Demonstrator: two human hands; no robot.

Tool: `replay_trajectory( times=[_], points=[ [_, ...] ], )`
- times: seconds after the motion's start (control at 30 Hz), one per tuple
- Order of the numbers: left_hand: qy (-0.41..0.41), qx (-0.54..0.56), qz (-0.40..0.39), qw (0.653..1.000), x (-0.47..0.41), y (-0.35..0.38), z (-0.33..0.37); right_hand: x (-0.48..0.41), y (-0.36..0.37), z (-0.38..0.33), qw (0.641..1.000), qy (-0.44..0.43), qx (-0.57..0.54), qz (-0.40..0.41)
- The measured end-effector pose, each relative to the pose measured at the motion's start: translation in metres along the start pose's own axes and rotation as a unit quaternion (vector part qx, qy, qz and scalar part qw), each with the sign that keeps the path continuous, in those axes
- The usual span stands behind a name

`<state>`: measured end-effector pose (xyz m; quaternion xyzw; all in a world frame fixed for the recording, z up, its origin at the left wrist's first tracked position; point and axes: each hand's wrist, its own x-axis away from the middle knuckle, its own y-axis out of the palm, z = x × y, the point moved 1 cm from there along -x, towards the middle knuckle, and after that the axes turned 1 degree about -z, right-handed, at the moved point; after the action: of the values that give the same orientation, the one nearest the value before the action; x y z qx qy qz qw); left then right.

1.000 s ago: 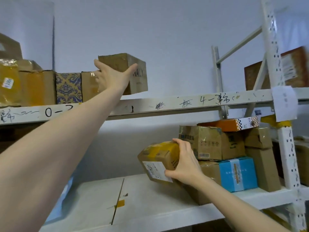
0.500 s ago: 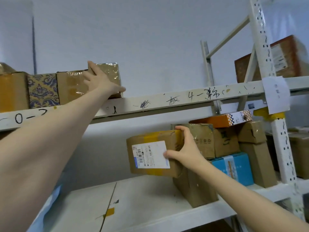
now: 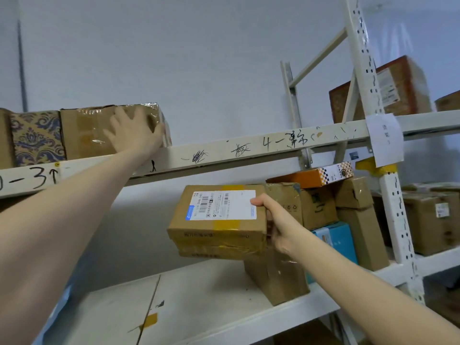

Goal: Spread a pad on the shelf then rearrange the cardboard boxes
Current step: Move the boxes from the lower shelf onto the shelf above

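My left hand (image 3: 134,133) lies flat, fingers spread, against the front of a taped brown box (image 3: 87,131) standing on the upper shelf (image 3: 224,150) beside a patterned blue-and-gold box (image 3: 36,136). My right hand (image 3: 276,225) grips the right end of a flat cardboard box (image 3: 219,220) with a white shipping label and yellow tape, held in the air above the lower white shelf (image 3: 199,302). To its right stands a stack of boxes (image 3: 321,207), with an orange box (image 3: 313,176) on top and a blue one (image 3: 338,239) below.
A perforated white upright (image 3: 388,175) with a taped paper note (image 3: 384,139) stands on the right. More boxes (image 3: 428,215) sit on the neighbouring rack, and a reddish carton (image 3: 398,88) on its upper level. A blue sheet edge (image 3: 62,307) shows at lower left.
My left hand pushed the taped box left against its neighbours and now lies flat on its front. My right hand lifted the labelled box off the stack and turned it level.
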<state>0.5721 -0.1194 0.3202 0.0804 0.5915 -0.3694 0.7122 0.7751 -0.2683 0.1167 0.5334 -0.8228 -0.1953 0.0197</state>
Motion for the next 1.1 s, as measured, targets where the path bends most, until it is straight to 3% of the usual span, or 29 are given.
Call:
replay_trajectory(
  times=[0.1, 0.27, 0.43, 0.63, 0.83, 0.97, 1.1],
  points=[
    [0.002, 0.01, -0.034, 0.999, 0.002, -0.001, -0.003, 0.003, 0.003, -0.004, 0.998, -0.052, 0.02, -0.014],
    [0.02, 0.045, -0.008, 0.999, 0.011, -0.02, -0.009, 0.023, 0.008, -0.017, 0.984, -0.158, 0.015, -0.074],
    [-0.008, 0.098, -0.039, 0.994, 0.008, -0.037, -0.023, 0.045, 0.024, -0.04, 0.96, -0.27, -0.022, -0.076],
    [0.002, 0.157, -0.062, 0.986, 0.014, -0.062, -0.02, 0.056, 0.051, -0.08, 0.936, -0.327, -0.128, 0.001],
    [0.018, 0.15, -0.114, 0.982, 0.025, -0.072, -0.019, 0.035, 0.085, -0.113, 0.922, -0.36, -0.112, 0.087],
    [0.031, 0.142, -0.136, 0.98, 0.027, -0.076, -0.022, 0.01, 0.109, -0.126, 0.9, -0.403, -0.03, 0.163],
    [0.059, 0.114, -0.149, 0.98, 0.025, -0.071, -0.027, -0.013, 0.128, -0.138, 0.837, -0.475, 0.096, 0.252]
  ],
)
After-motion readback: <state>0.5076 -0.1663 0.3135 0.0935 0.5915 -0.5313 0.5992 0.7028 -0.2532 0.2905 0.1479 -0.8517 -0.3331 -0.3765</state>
